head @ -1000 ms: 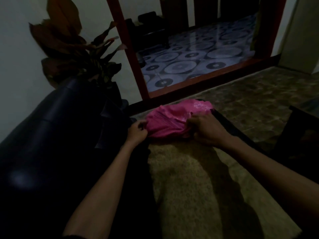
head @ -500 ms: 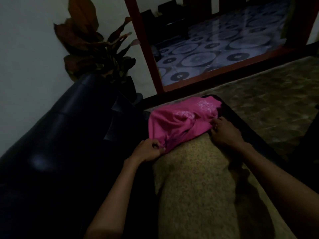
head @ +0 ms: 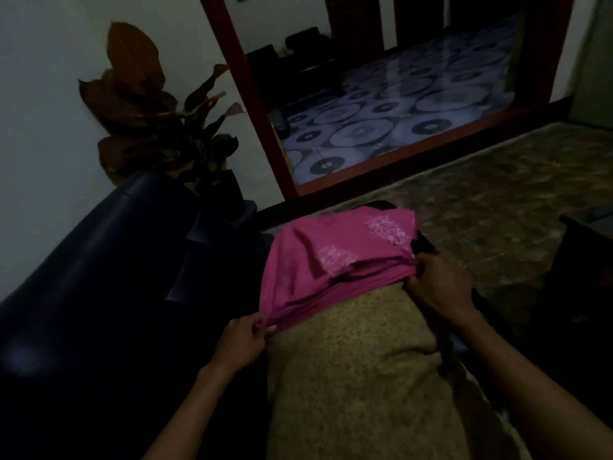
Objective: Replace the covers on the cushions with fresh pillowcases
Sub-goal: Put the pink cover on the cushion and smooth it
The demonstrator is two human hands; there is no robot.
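Over the last second the pink pillowcase (head: 318,270) has gone from a bunched wad at the far end of the tan patterned cushion (head: 358,366) to a spread sleeve covering its far end. The left hand (head: 243,343) pinches the hem's near-left corner and the right hand (head: 441,287) grips its right edge. The cushion lies along the dark sofa (head: 99,277); most of it is bare, so more pulling remains.
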